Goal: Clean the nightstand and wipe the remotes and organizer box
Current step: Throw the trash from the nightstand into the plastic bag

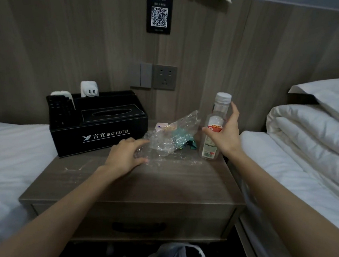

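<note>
Two risks on the nightstand [170,185], set between two beds [11,146]. The right hand [228,133], spread loose beside the bottle [216,111], could tip it. The left hand [124,157], also unclenched, could scatter specks from the wrapper [172,132].

- Top: dusty wood-grain.
- Box [103,135], back left, holding remotes [59,109]: black stitched leatherette.
- Bottle: tall clear plastic.
- Wrapper: crinkled film.

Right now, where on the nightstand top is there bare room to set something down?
The front half of the nightstand is bare apart from crumbs, from its front edge back to the left hand. The back is crowded: organizer box left, crumpled plastic wrap middle, bottle right with the right hand at it.
</note>
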Motion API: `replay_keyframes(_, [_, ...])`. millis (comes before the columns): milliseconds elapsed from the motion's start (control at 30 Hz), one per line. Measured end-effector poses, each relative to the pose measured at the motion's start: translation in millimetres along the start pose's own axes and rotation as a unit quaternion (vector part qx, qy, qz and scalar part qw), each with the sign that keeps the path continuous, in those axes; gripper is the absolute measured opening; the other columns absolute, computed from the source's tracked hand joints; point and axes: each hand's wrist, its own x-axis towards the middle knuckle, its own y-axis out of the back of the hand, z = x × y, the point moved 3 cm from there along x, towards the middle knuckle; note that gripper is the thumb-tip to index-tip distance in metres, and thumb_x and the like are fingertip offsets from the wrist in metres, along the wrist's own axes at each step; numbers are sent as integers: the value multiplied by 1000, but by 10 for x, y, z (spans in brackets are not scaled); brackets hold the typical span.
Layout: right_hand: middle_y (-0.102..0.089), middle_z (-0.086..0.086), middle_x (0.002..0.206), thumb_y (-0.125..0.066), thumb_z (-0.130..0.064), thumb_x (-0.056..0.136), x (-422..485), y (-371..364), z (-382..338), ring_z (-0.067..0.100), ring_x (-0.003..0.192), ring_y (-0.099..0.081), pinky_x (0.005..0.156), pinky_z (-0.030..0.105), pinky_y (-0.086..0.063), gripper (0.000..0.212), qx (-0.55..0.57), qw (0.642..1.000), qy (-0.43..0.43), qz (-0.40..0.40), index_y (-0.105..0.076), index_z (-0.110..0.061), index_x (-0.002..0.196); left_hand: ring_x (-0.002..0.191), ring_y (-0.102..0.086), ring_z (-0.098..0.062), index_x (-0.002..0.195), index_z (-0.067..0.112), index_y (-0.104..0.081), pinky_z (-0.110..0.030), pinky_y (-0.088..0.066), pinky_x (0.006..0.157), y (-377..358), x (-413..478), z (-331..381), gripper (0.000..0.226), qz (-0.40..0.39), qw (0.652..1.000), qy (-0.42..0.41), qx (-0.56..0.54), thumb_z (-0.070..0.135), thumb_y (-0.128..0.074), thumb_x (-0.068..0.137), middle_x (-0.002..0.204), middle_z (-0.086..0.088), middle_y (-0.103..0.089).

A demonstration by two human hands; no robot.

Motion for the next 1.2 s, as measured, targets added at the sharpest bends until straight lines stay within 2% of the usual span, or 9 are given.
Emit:
replay_keyframes(100, [-51,2,136,-81,-40,59,-66,53,-87,22,119,-55,102,49,-45,106,-2,1000,23,14,-15,-39,143,95,-59,-21,133,35,-54,-34,-48,84,128,-47,46,55,42,998,-17,-36,28,-74,82,108,1,-57])
replay_keyframes(300, [-57,-6,130,-80,-35,66,-366,259,-474,14,111,-61,97,44,-50,98,9,997,76,17,-18,-41,141,95,-59,-19,128,30,-61,-33,-47,81,625,-366,233,49,148,984,-73,-60,17,-73,82,103,2,-64])
replay_keyframes(400, [-60,-7,123,-80,-35,69,-642,368,-666,9,102,-64,93,40,-53,95,30,996,89,0,-19,-35,142,85,-55,-14,124,29,-64,-28,-40,75,899,-677,316,43,189,975,-102,-62,15,-71,85,91,6,-59])
replay_keyframes(567, [-60,-19,114,-80,-29,73,-1203,482,-887,-1,98,-64,93,34,-53,93,79,992,86,-49,-20,-33,144,85,-54,-7,115,23,-70,-22,-38,78,1215,-1290,323,33,242,956,-146,-75,10,-71,85,91,10,-58])
replay_keyframes(667, [-58,-21,114,-81,-26,75,-1521,501,-945,-6,103,-61,95,30,-52,93,74,989,92,-90,-20,-31,145,90,-59,-8,112,22,-72,-23,-43,82,1254,-1637,312,28,224,956,-171,-86,9,-68,87,97,8,-64])
replay_keyframes(833, [-57,-8,125,-83,-33,70,-2034,405,-826,1,108,-60,97,31,-50,98,36,980,83,-177,-20,-32,145,87,-58,-17,103,28,-74,-31,-45,78,1059,-2146,171,50,144,968,-204,-19,-13,-66,76,94,10,-62])
replay_keyframes(900, [-57,-7,126,-83,-34,69,-2219,328,-716,3,107,-62,96,30,-50,97,18,974,79,-213,-22,-31,144,82,-57,-18,102,31,-74,-37,-48,72,886,-2295,91,50,102,972,-210,17,-11,-70,74,91,11,-63])
replay_keyframes(1067, [-61,-15,120,-84,-25,72,-2595,81,-342,-5,105,-60,85,11,-44,93,11,960,23,-278,-24,-28,143,84,-61,-21,101,35,-75,-40,-52,69,274,-2477,-19,47,53,982,-180,16,-5,-72,76,91,11,-64])
replay_keyframes(1200, [-61,-17,116,-85,-24,69,-2731,-102,-25,-7,99,-61,77,10,-45,85,2,954,-22,-299,-28,-34,131,80,-63,-26,103,31,-75,-35,-50,64,-395,-2460,73,38,13,983,-179,36,4,-63,79,90,4,-66])
